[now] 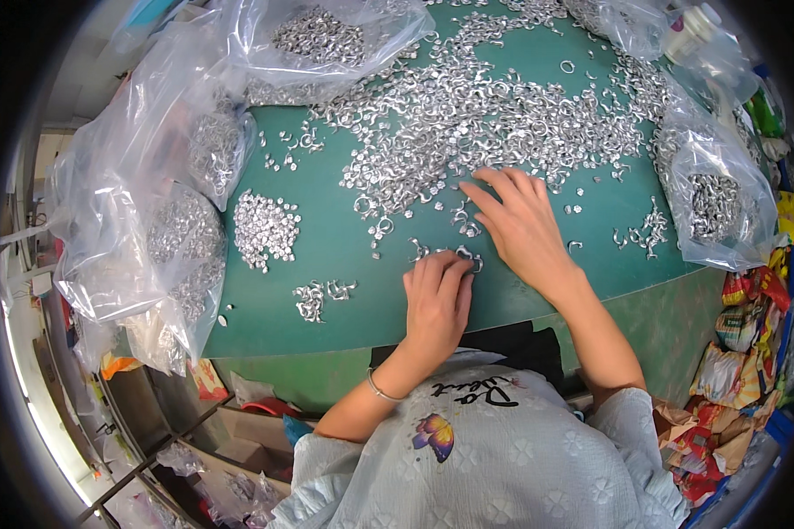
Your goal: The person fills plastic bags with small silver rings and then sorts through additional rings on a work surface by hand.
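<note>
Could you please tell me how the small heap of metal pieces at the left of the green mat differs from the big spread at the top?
The small heap is compact and tightly packed; the big spread is loose, scattered and far wider. The heap lies untouched, while the right hand rests at the spread's edge. Both are silvery metal pieces.

We count two hands, the left hand point(435, 295) and the right hand point(518, 225), over one green desk point(344, 256). We make out five clear plastic bags point(715, 198) of metal pieces. The loose silver hooks point(468, 115) are too many to count.
</note>
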A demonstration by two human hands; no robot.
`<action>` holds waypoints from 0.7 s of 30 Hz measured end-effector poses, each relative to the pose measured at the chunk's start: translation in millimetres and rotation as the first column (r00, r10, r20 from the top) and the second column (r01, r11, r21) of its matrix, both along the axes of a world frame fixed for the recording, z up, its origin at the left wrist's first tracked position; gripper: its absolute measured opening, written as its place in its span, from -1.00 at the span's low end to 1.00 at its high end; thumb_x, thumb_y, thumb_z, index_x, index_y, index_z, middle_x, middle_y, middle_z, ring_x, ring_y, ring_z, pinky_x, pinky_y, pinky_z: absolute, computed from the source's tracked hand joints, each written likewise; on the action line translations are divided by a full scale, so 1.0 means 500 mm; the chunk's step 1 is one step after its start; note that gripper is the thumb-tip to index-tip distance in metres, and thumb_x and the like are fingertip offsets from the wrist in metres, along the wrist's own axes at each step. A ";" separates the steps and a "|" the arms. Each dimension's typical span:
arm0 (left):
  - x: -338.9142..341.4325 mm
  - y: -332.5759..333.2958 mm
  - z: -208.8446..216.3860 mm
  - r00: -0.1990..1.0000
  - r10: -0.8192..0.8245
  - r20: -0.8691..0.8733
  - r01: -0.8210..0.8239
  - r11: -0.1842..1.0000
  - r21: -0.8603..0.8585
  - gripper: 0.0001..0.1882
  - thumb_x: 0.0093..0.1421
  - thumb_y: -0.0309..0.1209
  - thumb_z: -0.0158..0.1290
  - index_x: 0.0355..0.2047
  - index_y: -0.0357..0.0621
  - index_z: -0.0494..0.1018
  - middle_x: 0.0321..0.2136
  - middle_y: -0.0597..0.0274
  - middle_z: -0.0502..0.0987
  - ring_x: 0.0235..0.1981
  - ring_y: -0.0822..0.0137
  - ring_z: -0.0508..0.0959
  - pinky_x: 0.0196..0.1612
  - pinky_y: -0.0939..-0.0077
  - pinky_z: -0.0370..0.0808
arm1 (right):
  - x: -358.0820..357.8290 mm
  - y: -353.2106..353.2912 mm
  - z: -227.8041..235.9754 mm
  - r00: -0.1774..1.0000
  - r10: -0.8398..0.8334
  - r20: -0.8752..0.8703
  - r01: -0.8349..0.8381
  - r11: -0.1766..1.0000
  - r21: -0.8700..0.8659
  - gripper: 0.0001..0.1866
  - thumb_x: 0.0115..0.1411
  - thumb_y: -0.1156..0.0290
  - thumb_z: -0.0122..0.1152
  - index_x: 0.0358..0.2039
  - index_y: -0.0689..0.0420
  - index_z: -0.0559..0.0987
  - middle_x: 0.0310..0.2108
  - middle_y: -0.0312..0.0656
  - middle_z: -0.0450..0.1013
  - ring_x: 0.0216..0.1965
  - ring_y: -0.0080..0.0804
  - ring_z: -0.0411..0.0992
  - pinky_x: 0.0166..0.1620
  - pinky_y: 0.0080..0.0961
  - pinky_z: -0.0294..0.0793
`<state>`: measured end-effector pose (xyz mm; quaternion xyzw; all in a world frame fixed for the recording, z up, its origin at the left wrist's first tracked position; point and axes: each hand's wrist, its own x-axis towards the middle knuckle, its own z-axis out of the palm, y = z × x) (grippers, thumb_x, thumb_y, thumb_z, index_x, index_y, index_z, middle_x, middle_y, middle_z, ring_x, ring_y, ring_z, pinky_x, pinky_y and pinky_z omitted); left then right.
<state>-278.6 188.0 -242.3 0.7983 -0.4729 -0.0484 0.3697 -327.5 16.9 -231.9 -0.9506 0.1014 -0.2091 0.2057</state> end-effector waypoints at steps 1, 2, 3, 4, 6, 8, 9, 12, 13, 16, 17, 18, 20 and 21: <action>0.000 -0.002 0.004 0.999 0.041 0.002 -0.041 0.999 0.010 -0.68 0.02 -0.61 0.15 -0.16 -0.18 0.46 -0.20 0.16 0.41 -0.17 0.15 0.40 -0.16 0.31 0.26 | 0.011 -0.003 -0.005 1.000 0.008 -0.007 -0.008 1.000 -0.007 -0.65 0.01 0.54 0.20 -0.12 0.18 0.51 -0.10 -0.19 0.37 -0.07 -0.23 0.30 -0.09 -0.30 0.24; 0.003 -0.006 0.009 0.996 0.085 0.004 -0.085 0.996 0.019 -0.66 0.02 -0.61 0.14 -0.14 -0.19 0.45 -0.20 0.15 0.40 -0.17 0.14 0.40 -0.15 0.31 0.26 | 0.022 -0.007 -0.015 1.000 0.014 0.028 -0.013 1.000 -0.017 -0.74 0.00 0.56 0.19 -0.23 0.17 0.53 -0.23 -0.24 0.40 -0.17 -0.27 0.32 -0.15 -0.34 0.23; 0.007 -0.008 0.012 0.992 0.128 0.006 -0.128 0.991 0.027 -0.65 0.03 -0.61 0.13 -0.12 -0.19 0.45 -0.20 0.14 0.40 -0.16 0.13 0.40 -0.14 0.31 0.26 | 0.021 -0.008 -0.017 1.000 0.011 0.023 -0.011 1.000 -0.013 -0.77 0.00 0.56 0.19 -0.26 0.16 0.53 -0.27 -0.25 0.40 -0.19 -0.28 0.32 -0.15 -0.34 0.23; 0.013 -0.006 0.010 0.990 0.138 0.027 -0.139 0.990 0.030 -0.64 0.04 -0.61 0.12 -0.10 -0.19 0.44 -0.20 0.13 0.40 -0.16 0.12 0.39 -0.13 0.31 0.26 | 0.014 -0.014 -0.019 1.000 0.007 0.017 -0.006 1.000 -0.009 -0.79 0.00 0.56 0.19 -0.28 0.15 0.53 -0.30 -0.26 0.41 -0.21 -0.28 0.33 -0.16 -0.34 0.23; 0.027 0.002 0.002 0.983 0.169 0.065 -0.172 0.985 0.031 -0.61 0.05 -0.60 0.11 -0.06 -0.20 0.42 -0.21 0.12 0.40 -0.15 0.11 0.39 -0.11 0.32 0.25 | -0.002 -0.019 -0.018 0.999 0.005 0.035 -0.004 1.000 -0.028 -0.84 0.00 0.57 0.20 -0.34 0.14 0.53 -0.38 -0.27 0.42 -0.27 -0.28 0.35 -0.17 -0.35 0.23; 0.045 0.000 0.006 0.986 0.136 0.098 -0.141 0.989 0.045 -0.61 0.06 -0.59 0.10 -0.05 -0.20 0.42 -0.20 0.14 0.41 -0.16 0.12 0.39 -0.11 0.31 0.25 | -0.016 -0.016 -0.007 0.998 -0.037 0.056 0.036 0.999 0.015 -0.82 0.00 0.56 0.21 -0.32 0.15 0.54 -0.36 -0.27 0.42 -0.27 -0.27 0.35 -0.17 -0.35 0.23; 0.054 -0.007 0.009 0.987 0.116 0.114 -0.123 0.991 0.053 -0.61 0.07 -0.58 0.10 -0.05 -0.19 0.42 -0.19 0.14 0.41 -0.16 0.13 0.39 -0.11 0.31 0.25 | -0.019 -0.014 0.002 0.996 -0.060 0.065 0.058 0.998 0.037 -0.81 0.00 0.56 0.22 -0.31 0.15 0.54 -0.36 -0.26 0.42 -0.27 -0.27 0.35 -0.17 -0.34 0.23; 0.079 -0.054 0.016 0.991 0.085 0.106 -0.090 0.995 0.044 -0.65 0.06 -0.56 0.11 -0.10 -0.18 0.45 -0.21 0.17 0.41 -0.17 0.15 0.40 -0.15 0.29 0.23 | 0.004 -0.004 0.007 0.990 -0.125 0.066 0.125 0.992 0.015 -0.76 -0.02 0.51 0.28 -0.27 0.15 0.55 -0.35 -0.25 0.41 -0.24 -0.27 0.34 -0.17 -0.33 0.23; 0.083 -0.061 0.015 0.991 0.075 0.112 -0.082 0.994 0.065 -0.68 0.05 -0.56 0.12 -0.13 -0.17 0.46 -0.22 0.18 0.41 -0.18 0.16 0.40 -0.16 0.29 0.23 | 0.012 -0.004 0.001 0.989 -0.130 0.073 0.131 0.991 -0.010 -0.75 -0.03 0.50 0.29 -0.27 0.15 0.55 -0.35 -0.24 0.41 -0.23 -0.27 0.34 -0.18 -0.33 0.23; 0.096 -0.073 0.007 0.989 0.062 0.133 -0.074 0.993 0.088 -0.74 0.01 -0.55 0.15 -0.23 -0.16 0.48 -0.25 0.20 0.42 -0.19 0.18 0.40 -0.18 0.29 0.22 | 0.018 -0.011 -0.003 0.995 -0.095 0.012 0.096 0.994 -0.044 -0.83 -0.04 0.50 0.29 -0.37 0.15 0.55 -0.38 -0.26 0.40 -0.25 -0.29 0.33 -0.19 -0.34 0.23; 0.099 -0.071 0.002 0.988 0.067 0.139 -0.078 0.994 0.080 -0.76 0.00 -0.55 0.16 -0.26 -0.16 0.48 -0.26 0.21 0.42 -0.19 0.18 0.41 -0.18 0.29 0.22 | 0.015 -0.014 -0.004 0.996 -0.085 0.003 0.086 0.995 -0.042 -0.85 -0.04 0.51 0.28 -0.39 0.15 0.55 -0.39 -0.27 0.40 -0.26 -0.29 0.33 -0.20 -0.34 0.23; 0.101 -0.068 -0.001 0.987 0.071 0.145 -0.082 0.994 0.072 -0.77 -0.01 -0.55 0.17 -0.29 -0.15 0.49 -0.28 0.22 0.42 -0.19 0.19 0.41 -0.18 0.29 0.21 | 0.012 -0.019 -0.008 0.994 -0.083 0.076 0.082 0.997 0.016 -0.88 -0.03 0.52 0.27 -0.42 0.14 0.54 -0.41 -0.27 0.40 -0.28 -0.30 0.33 -0.21 -0.35 0.23; 0.102 -0.063 -0.003 0.988 0.069 0.135 -0.076 0.996 0.051 -0.76 -0.02 -0.55 0.18 -0.30 -0.14 0.48 -0.28 0.23 0.43 -0.20 0.19 0.41 -0.18 0.30 0.21 | -0.002 -0.023 -0.010 0.993 -0.117 0.022 0.116 0.992 0.044 -0.88 -0.02 0.53 0.26 -0.41 0.14 0.54 -0.42 -0.26 0.40 -0.29 -0.30 0.33 -0.21 -0.35 0.23; 0.103 -0.061 -0.005 0.989 0.067 0.130 -0.072 0.997 0.040 -0.76 -0.03 -0.55 0.19 -0.30 -0.13 0.48 -0.28 0.23 0.44 -0.20 0.19 0.41 -0.17 0.31 0.21 | -0.007 -0.022 -0.009 0.991 -0.134 -0.006 0.134 0.989 0.057 -0.88 -0.01 0.53 0.26 -0.41 0.14 0.54 -0.43 -0.25 0.40 -0.29 -0.29 0.33 -0.22 -0.35 0.23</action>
